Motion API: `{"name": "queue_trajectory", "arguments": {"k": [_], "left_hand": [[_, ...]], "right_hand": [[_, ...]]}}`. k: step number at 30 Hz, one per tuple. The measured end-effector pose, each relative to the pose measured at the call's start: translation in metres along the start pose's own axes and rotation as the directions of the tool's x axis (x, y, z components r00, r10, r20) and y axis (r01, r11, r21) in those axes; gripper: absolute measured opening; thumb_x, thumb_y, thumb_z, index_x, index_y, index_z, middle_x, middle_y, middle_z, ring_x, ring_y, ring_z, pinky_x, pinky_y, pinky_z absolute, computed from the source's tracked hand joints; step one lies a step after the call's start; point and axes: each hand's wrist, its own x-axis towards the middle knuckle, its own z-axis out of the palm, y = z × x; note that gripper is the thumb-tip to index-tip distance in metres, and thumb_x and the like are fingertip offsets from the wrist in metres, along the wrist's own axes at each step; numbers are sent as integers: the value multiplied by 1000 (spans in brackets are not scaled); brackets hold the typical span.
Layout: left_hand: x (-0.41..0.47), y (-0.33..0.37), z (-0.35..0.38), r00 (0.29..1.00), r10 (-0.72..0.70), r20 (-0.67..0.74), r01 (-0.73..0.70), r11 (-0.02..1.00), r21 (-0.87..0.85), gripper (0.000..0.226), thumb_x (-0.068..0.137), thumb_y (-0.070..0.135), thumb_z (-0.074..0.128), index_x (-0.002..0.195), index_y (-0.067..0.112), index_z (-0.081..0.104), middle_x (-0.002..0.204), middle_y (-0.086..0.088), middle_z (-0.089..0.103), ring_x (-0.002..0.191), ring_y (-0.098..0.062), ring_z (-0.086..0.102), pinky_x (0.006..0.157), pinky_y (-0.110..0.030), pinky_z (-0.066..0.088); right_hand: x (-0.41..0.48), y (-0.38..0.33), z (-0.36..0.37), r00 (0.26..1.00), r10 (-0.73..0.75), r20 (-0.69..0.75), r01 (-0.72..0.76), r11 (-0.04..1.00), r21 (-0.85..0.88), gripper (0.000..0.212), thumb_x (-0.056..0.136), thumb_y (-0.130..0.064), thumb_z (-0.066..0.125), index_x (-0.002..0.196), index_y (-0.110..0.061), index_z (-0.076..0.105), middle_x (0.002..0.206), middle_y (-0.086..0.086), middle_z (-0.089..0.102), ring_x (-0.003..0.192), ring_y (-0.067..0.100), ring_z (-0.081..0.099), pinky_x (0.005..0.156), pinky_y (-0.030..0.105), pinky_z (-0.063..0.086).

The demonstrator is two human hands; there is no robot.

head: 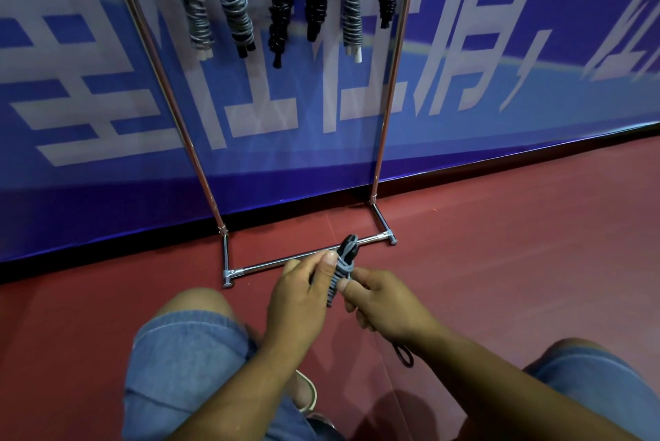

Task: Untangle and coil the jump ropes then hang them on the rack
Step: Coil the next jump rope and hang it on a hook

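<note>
The rack [387, 94] is cut off by the top edge: its upper bar and the hanging points of the 6 coiled ropes [235, 15] are out of frame. The left hand [298, 301] and right hand [385, 305] cover the lower half of the held jump rope [344, 263]. A black cord loop [403, 355] emerges below the right wrist; its origin is hidden. The banner [107, 101] lettering is cropped and blurred.

A dark red sports floor [500, 262] fills the lower half. Behind it stands a blue banner wall [107, 197] printed with large white characters [71, 112], with a black strip [71, 259] along its base.
</note>
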Motion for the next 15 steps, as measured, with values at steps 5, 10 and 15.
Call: {"name": "queue_trajectory", "arguments": {"k": [5,10,15], "left_hand": [[0,8,3,987,-114,116,144,944,-297,42,99,64,46,100,33,75,96,2,75,93,-9,68,88,-30,52],[-5,26,-9,821,-277,499,554,597,-581,46,97,54,55,112,16,76,98,-16,74,88,-28,69,84,-59,55],[-4,22,-9,804,-251,539,570,585,-577,48,97,54,52,114,14,75,95,-17,71,87,-27,67,80,-57,58]], "right_hand": [[0,-2,0,998,-5,-66,10,997,72,30,103,-19,56,73,-16,58,64,-3,56,49,12,46,48,22,37],[0,-3,-7,1000,-25,11,24,996,84,23,104,-18,54,86,-15,68,69,-2,59,49,11,44,49,22,36],[-2,-4,-14,997,-30,73,25,997,68,20,105,-17,51,96,-7,67,74,0,59,50,9,45,49,19,37]]}}
